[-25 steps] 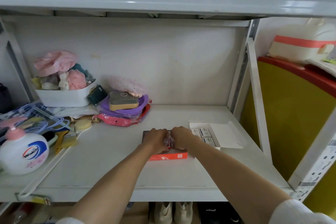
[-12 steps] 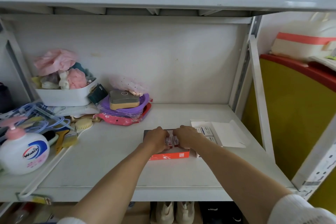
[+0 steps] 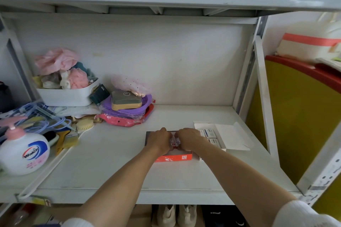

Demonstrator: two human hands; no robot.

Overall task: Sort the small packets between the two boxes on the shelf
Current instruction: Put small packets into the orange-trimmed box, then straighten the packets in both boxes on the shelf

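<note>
Between both hands' fingers (image 3: 176,135) — red-white packets (image 3: 175,141).

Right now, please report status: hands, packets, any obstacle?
Left hand and right hand both in orange box, on red-white packets. White box open beside. Nothing blocking.

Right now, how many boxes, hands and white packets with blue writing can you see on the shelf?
Boxes: 2, the orange box and the white box
Hands: 2, the left hand and the right hand, both over the orange box
White packets with blue writing: 3 showing in the white box; the right hand may hide more
Total: 7
</note>
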